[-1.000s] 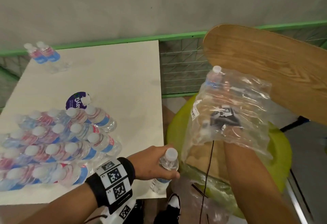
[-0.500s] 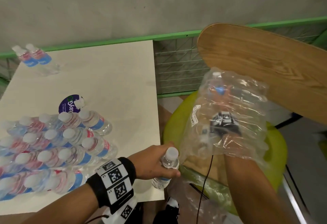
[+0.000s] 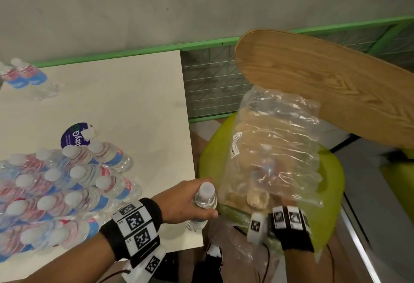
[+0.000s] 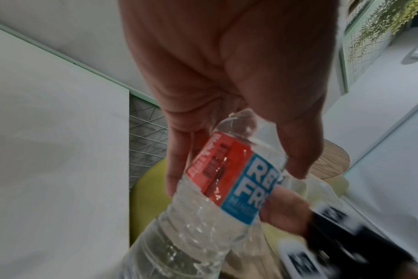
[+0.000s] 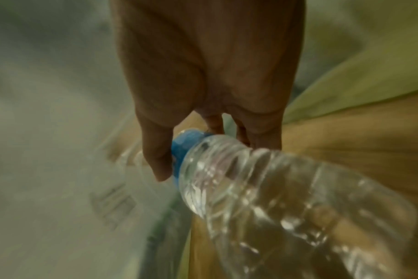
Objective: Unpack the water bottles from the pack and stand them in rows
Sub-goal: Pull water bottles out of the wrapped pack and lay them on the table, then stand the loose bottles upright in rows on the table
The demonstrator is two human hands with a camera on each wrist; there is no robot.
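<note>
My left hand [image 3: 195,204] grips a clear water bottle [image 3: 205,200] with a white cap, upright, just off the table's front right corner. The left wrist view shows the fingers wrapped round that bottle's red and blue label [image 4: 229,175]. My right hand [image 3: 257,197] is inside the crumpled clear plastic wrap [image 3: 275,148], which lies on the green stool [image 3: 331,184]. There it holds another bottle [image 5: 263,188] near its blue label; this bottle [image 3: 266,164] shows faintly through the film. Several unpacked bottles [image 3: 56,188] stand packed in rows on the table's left front.
The white table [image 3: 125,103] has two more bottles [image 3: 24,76] at its far left back and a purple sticker [image 3: 74,137] near the rows. A wooden chair back [image 3: 324,90] overhangs the stool. A green wire-mesh rail [image 3: 212,90] runs behind.
My right hand has come down with the wrap from a raised position onto the stool, and its wristband now shows outside the film. The left hand has kept hold of its bottle.
</note>
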